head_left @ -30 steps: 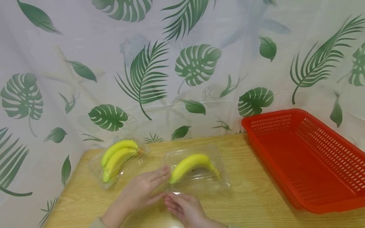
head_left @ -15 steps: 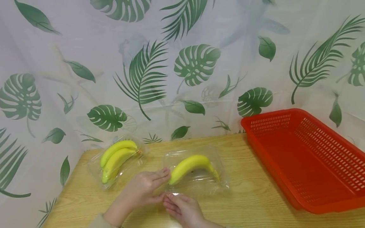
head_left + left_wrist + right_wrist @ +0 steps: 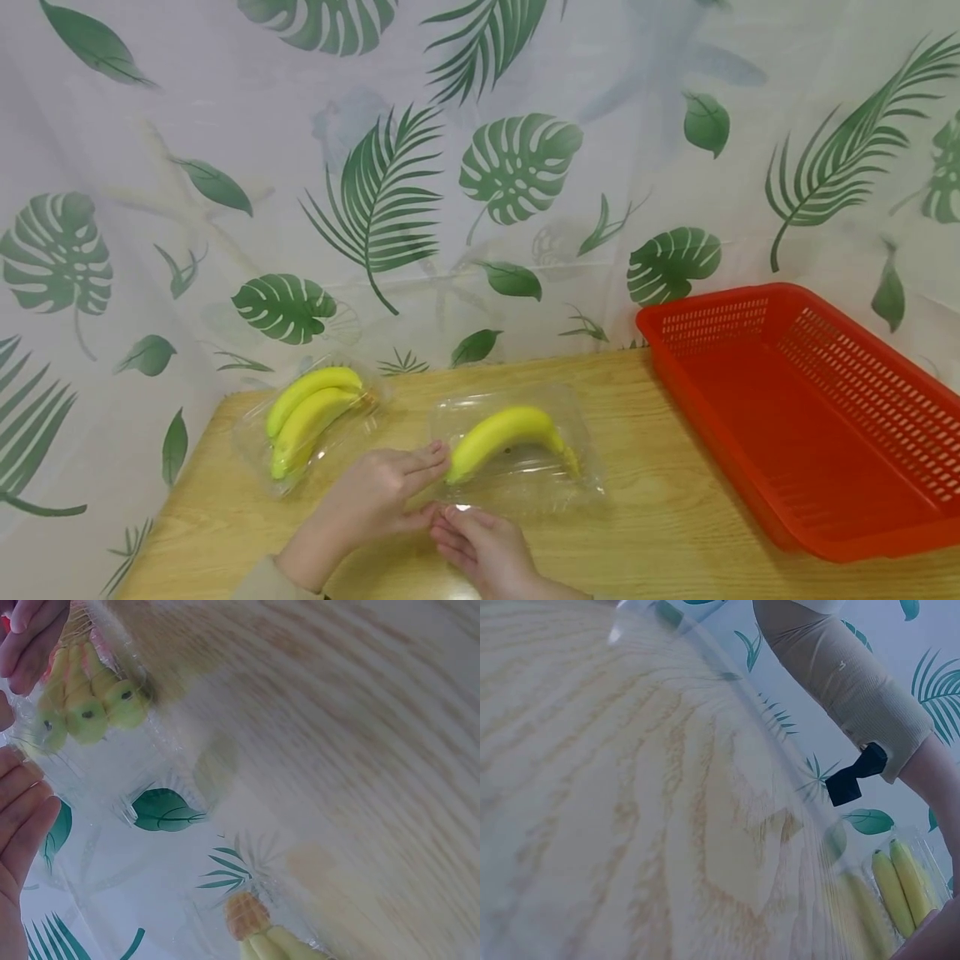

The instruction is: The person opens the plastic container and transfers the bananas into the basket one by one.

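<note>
A clear plastic clamshell box lies on the wooden table in front of me, with a yellow banana showing through it. From the left wrist view, three banana ends show inside this box. My left hand touches the box's left side with its fingers extended, its thumb close to the near left corner. At that corner my right hand pinches the box edge between thumb and curled fingers. The right wrist view shows mostly tabletop, and the pinched edge is hidden there.
Farther left, a second clear box holds yellow bananas. A red perforated plastic basket stands at the right on the table. Behind it all hangs a white leaf-print cloth.
Both hands stay at the box's near left corner with almost no movement. The boxes and the basket keep their places; the head view shifts slightly.
</note>
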Demonstrator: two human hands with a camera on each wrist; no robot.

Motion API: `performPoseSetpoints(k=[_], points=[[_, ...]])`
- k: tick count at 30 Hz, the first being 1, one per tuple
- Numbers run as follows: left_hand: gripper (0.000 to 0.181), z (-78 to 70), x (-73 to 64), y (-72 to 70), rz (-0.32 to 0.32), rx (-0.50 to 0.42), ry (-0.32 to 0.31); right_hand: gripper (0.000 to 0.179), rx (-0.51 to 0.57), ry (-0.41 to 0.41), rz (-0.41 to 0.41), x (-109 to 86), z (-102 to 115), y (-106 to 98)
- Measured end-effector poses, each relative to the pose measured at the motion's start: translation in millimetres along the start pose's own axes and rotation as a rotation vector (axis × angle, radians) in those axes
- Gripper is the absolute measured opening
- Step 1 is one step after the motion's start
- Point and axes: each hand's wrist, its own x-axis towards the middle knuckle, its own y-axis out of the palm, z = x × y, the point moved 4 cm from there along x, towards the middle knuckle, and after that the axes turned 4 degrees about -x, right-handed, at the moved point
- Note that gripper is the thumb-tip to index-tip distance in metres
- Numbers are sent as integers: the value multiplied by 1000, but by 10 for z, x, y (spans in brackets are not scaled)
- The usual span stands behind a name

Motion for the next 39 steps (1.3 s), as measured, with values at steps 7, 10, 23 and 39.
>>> performPoseSetpoints(k=[7,10,23,39], points=[[45,14,-2,15,-5,0,5,32,4,-8,-12,6,3,6],[43,15,-7,24,-10,-2,7,33,4,-5,-13,14,-6,-2],[31,11,59,33,-42,-14,31,32,32,-20,-28,-5,-55,38],[46,40,44,-19,-39,5,49,33,8,-23,-18,-18,-37,49]])
